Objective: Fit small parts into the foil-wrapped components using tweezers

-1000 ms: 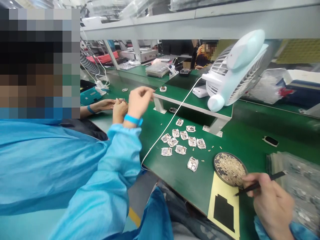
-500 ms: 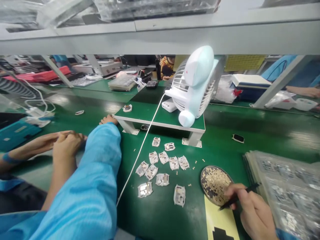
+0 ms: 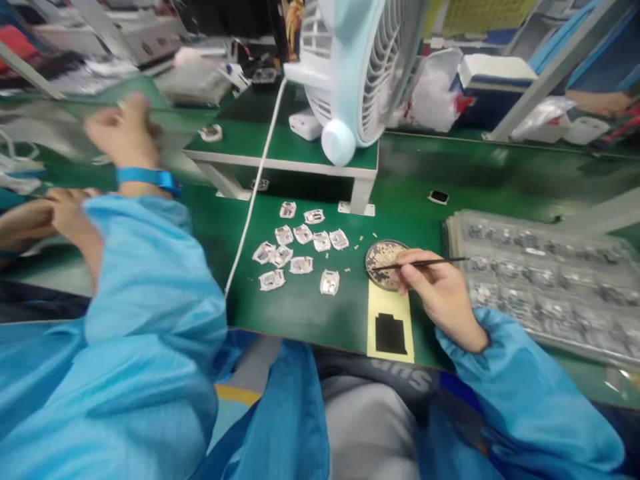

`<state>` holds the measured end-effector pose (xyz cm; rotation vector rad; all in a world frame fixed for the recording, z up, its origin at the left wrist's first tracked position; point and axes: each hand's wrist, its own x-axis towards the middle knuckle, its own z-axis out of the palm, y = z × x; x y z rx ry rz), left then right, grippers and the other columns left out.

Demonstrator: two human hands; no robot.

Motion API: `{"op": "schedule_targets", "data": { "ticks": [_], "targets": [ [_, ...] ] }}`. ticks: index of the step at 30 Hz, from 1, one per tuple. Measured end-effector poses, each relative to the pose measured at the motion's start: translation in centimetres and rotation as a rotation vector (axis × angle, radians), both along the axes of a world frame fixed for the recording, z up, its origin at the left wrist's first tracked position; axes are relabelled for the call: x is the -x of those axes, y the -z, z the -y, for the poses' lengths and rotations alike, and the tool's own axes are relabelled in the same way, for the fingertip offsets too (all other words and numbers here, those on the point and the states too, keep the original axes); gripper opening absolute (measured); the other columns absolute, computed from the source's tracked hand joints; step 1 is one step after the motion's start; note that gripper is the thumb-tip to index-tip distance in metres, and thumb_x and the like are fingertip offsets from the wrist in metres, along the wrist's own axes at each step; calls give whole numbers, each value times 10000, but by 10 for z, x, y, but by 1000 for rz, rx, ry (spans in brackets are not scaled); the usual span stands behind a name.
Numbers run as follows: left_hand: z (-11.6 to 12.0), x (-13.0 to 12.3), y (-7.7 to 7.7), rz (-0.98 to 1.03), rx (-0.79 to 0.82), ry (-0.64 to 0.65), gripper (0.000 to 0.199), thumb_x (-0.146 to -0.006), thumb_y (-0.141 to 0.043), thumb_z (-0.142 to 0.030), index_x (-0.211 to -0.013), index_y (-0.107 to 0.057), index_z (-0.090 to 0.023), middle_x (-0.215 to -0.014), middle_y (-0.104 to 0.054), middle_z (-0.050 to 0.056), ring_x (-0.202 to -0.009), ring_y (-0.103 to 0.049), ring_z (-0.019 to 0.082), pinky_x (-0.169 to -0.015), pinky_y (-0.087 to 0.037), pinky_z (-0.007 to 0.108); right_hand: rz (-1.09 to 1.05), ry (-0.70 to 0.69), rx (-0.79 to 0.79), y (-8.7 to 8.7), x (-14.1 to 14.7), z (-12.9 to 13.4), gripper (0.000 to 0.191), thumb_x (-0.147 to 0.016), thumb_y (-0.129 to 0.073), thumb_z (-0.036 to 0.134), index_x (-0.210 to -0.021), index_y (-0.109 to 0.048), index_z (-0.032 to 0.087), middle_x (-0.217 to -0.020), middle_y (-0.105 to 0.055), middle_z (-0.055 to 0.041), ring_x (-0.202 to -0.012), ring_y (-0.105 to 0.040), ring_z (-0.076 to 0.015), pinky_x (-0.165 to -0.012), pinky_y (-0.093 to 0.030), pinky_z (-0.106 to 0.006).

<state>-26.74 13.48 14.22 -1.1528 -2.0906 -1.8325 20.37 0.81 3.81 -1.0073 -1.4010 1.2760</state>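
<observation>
My right hand [image 3: 440,287] holds dark, thin tweezers [image 3: 435,263], whose tip lies over a round dish [image 3: 381,253] of small pale pieces. My left hand [image 3: 125,133], with a blue band on its wrist, is raised at the upper left, beyond the left end of the small green stand. Motion smears its fingers, and whether they hold anything is unclear. Several white watch-shaped frames [image 3: 301,265] lie in a group on the green table, left of the dish. One frame [image 3: 329,282] sits apart, nearest the dish. Tiny loose pieces [image 3: 347,270] are scattered between frames and dish.
A fan [image 3: 345,73] stands on the green stand [image 3: 300,163], its white cable [image 3: 249,217] running down the table. Stacked clear trays [image 3: 540,267] are at the right. Yellow paper [image 3: 393,303] lies below the dish. Another person's hands [image 3: 55,213] are at the far left.
The view has tilted down. My left hand has lifted off the table and moved to the upper left. My right hand's tweezers now lie nearly level across the dish.
</observation>
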Motion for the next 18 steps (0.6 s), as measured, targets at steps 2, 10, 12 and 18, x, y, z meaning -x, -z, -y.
{"op": "schedule_targets", "data": {
  "ticks": [2, 10, 12, 18],
  "targets": [
    [19, -29, -4, 89, -107, 118, 300, -999, -486, -154, -1298, -491, -126, -1018, -660, -46, -894, -687, 71, -883, -551, 317, 2, -15, 7, 4, -7, 9, 225, -891, -751, 419, -980, -696, 219, -844, -749, -39, -684, -719, -166, -622, -622, -305],
    [139, -237, 49, 510, 345, 1279, 646, -619, -924, -228, -1135, -537, -248, -928, -721, -21, -917, -753, 223, -772, -605, 340, 33, 37, 52, 47, -38, 50, 272, -861, -787, 412, -972, -615, 233, -892, -713, -18, -774, -729, -164, -747, -650, -321],
    [147, -267, 79, 645, 551, 1441, 606, -634, -916, -221, -1095, -523, -240, -916, -724, 6, -859, -745, 206, -739, -606, 320, 49, 38, 34, 54, -41, 53, 240, -897, -750, 400, -987, -594, 241, -939, -696, -22, -818, -720, -162, -798, -637, -330],
    [170, -297, 143, 698, 663, 1351, 315, -852, -750, -355, -1001, -507, -221, -748, -655, -21, -644, -640, 140, -578, -544, 260, 58, 16, 17, 59, -43, 53, 212, -943, -692, 398, -1019, -562, 248, -1004, -666, -36, -886, -683, -170, -836, -607, -337]
  ]
}}
